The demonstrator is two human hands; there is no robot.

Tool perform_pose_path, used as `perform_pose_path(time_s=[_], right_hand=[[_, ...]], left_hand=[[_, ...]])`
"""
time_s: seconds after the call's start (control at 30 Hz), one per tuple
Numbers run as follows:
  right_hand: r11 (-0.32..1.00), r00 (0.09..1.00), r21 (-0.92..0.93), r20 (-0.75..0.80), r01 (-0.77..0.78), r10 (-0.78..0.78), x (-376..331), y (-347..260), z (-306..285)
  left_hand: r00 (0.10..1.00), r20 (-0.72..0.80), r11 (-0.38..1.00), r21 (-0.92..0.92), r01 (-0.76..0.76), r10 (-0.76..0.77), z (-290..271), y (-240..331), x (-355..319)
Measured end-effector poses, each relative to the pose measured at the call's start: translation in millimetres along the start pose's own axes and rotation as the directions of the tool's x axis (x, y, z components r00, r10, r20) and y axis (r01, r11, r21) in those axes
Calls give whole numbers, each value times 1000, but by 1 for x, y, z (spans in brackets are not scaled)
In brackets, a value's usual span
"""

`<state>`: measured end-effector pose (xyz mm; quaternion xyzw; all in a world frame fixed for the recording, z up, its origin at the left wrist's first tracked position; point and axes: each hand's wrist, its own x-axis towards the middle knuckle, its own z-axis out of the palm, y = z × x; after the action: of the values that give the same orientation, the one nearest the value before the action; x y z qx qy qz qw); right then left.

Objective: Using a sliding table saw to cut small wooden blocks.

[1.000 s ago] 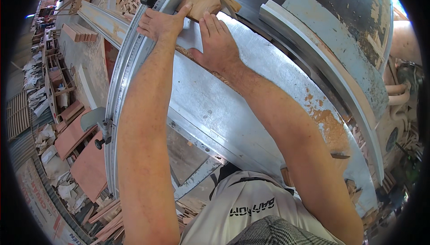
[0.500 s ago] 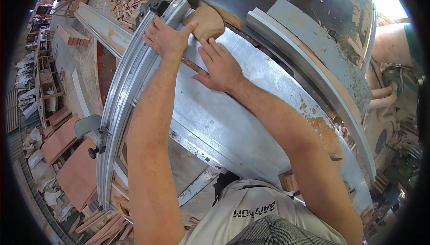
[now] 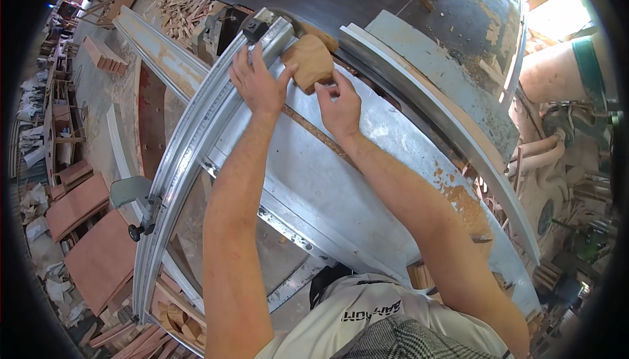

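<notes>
The wooden block [image 3: 308, 60] sits just right of the far end of the metal fence [image 3: 190, 129], on the silver counter [image 3: 383, 123]. The left hand [image 3: 262, 90] lies across that fence, fingers spread apart and thumb at the block, while the right hand [image 3: 342, 106], farther right of the fence, curls its fingers at the near edge, whether clamped I cannot tell. Steadying the block well probably calls for even pressure toward the fence, fingertips kept to the near side.
</notes>
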<state>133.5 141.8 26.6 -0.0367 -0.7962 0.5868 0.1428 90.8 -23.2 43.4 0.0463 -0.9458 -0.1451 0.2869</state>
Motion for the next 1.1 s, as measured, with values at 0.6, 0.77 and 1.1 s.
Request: perform_pose_path(time_s=[0.6,0.77,1.1], right_hand=[[715,966,-651,161,257,-201,3,-49,-257],[592,950,-791,283,152,134,7,7,-403],[693,974,-694,219,195,-54,38,16,-449]], left_hand=[[898,278,337,-855,393,-341,-43,34,-100],[931,169,446,-841,308,-324,-30,43,-104],[962,73,574,-789,218,-265,-19,51,-111]])
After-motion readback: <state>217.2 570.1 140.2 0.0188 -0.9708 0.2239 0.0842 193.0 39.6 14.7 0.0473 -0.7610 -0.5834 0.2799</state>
